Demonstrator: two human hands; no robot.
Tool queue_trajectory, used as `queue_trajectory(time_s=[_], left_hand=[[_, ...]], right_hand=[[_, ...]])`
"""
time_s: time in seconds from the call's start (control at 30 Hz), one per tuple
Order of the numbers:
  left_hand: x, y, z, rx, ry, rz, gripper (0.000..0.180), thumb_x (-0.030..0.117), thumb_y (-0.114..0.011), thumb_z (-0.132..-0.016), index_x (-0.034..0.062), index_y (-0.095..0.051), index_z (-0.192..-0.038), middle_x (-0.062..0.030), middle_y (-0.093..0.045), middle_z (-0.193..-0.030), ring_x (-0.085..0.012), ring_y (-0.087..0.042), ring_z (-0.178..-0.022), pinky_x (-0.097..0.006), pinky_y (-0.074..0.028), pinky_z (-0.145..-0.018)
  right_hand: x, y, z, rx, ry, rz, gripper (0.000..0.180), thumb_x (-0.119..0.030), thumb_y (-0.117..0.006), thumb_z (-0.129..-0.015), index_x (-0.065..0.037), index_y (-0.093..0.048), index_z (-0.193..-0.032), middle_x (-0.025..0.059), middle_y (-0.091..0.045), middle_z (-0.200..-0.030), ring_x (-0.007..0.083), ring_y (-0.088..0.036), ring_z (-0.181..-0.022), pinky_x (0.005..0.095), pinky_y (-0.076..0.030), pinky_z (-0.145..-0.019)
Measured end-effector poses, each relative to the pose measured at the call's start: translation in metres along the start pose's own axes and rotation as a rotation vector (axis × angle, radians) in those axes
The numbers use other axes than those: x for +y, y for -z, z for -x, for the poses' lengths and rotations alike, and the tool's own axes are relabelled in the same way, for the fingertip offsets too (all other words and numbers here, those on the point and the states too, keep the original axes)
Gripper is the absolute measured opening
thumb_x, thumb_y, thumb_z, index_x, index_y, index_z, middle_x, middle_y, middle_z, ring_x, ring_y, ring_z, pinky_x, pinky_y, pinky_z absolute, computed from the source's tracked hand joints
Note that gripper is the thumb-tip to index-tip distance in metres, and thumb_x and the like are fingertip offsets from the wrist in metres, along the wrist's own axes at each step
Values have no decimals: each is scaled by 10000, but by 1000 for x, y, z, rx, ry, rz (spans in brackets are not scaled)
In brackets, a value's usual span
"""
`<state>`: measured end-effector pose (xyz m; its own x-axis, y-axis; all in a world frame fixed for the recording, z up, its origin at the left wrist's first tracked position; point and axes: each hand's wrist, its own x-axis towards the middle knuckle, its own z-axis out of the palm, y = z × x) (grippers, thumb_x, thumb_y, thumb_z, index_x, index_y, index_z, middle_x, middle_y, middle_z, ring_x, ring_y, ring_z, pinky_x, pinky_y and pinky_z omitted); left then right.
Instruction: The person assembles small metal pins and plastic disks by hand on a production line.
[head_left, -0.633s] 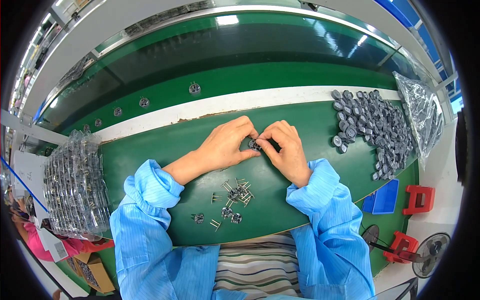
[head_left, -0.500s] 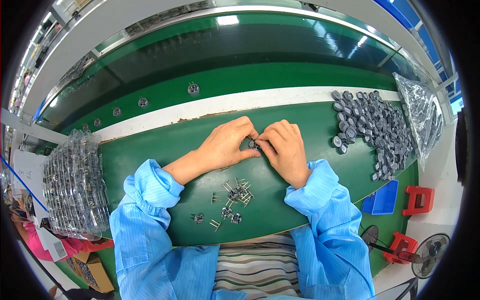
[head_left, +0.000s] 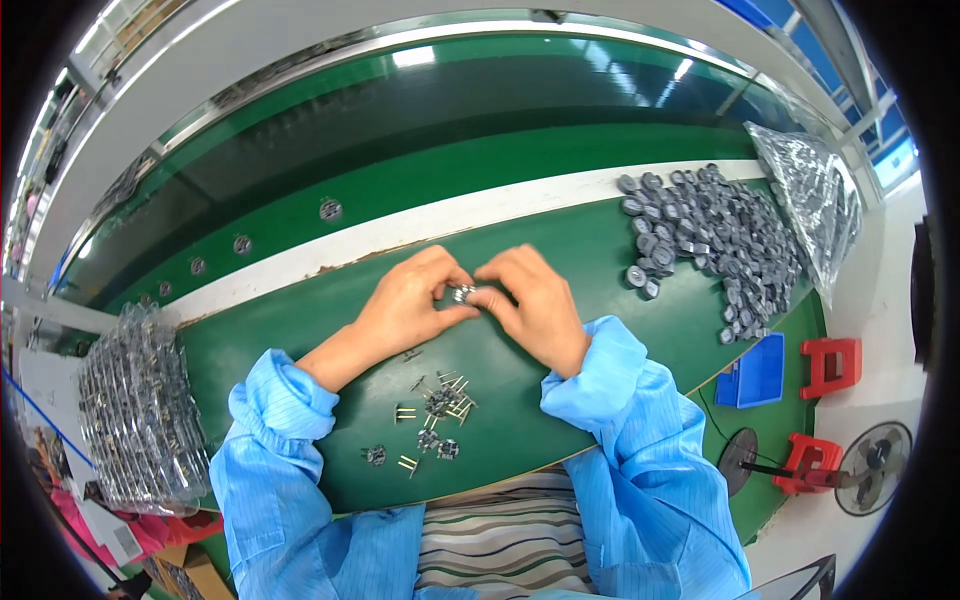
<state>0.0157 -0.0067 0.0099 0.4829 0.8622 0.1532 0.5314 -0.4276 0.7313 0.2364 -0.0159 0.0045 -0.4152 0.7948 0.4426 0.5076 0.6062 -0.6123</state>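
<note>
Over the middle of the green bench, my left hand (head_left: 408,302) pinches a small round circuit board (head_left: 462,294) between thumb and fingers. Opposite it, my right hand (head_left: 538,308) has its thumb pressed against the same board, its curled index finger slightly higher and partly blurred. Fingers cover part of the board. Closer to me lies a loose pile of metal-pinned parts (head_left: 450,397). Several small round boards (head_left: 376,456) and loose pin pieces (head_left: 408,465) lie around it. One dark little piece (head_left: 411,354) rests just below my left hand.
Many grey round caps (head_left: 700,235) are heaped at the right, beside a clear plastic bag (head_left: 812,200). Stacked clear trays of parts (head_left: 140,410) stand left. Boards sit spaced along the green belt (head_left: 440,170), beyond a white rail (head_left: 420,225). A blue bin (head_left: 755,372) and fan (head_left: 873,468) are lower right.
My view has shifted, moving the bench scene leftward. My right index finger has lifted from its pinch, while the thumb stays at the board. My left hand keeps its hold.
</note>
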Motion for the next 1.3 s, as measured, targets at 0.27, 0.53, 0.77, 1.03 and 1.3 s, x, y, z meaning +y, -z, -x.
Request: queue_trajectory(time_s=[0.27,0.53,0.77,1.03,1.3], left_hand=[[-68,48,-28,455,18,-191,285,39,-846,-812,3,-723,-1066,-100,-603,-960,-224,-615,-748,-352,-525,-691],[-101,47,-37,475,168,-291,335,117,-786,-898,-18,-709,-1194,-190,-643,-1141,-396,-668,-1045,-454,-557,-904],[-59,34,-23,511,-36,-315,592,155,-824,-897,30,-561,-1412,-186,-513,-1331,-392,-610,-1169,-458,-542,-959],[-28,0,-13,154,-236,-72,968,286,-912,-805,87,-407,-1607,-201,-377,-1635,-415,-422,-1491,-477,-404,-1204],[-32,0,-18,53,-281,-16,758,290,-914,-792,70,-591,-1442,-134,-613,-1478,-352,-537,-1424,-495,-405,-1193]], right_hand=[[91,67,-22,199,-277,1085,574,-387,-679,-1008,-119,-557,-1501,147,-486,-1603,404,-359,-1546,693,-304,-1204],[157,81,-8,87,-571,1322,550,-495,-528,-1087,-252,-503,-1580,95,-411,-1691,467,-383,-1521,720,-303,-1184],[174,83,10,172,-321,986,491,-280,-629,-1056,-76,-539,-1493,149,-568,-1543,428,-510,-1397,594,-382,-1169],[70,28,6,109,-2,510,529,-29,-735,-889,11,-572,-1390,247,-602,-1411,445,-561,-1312,522,-435,-1146],[2,12,-1,-257,307,99,409,-26,-710,-886,-31,-633,-1287,156,-581,-1477,421,-570,-1317,544,-425,-1173]])
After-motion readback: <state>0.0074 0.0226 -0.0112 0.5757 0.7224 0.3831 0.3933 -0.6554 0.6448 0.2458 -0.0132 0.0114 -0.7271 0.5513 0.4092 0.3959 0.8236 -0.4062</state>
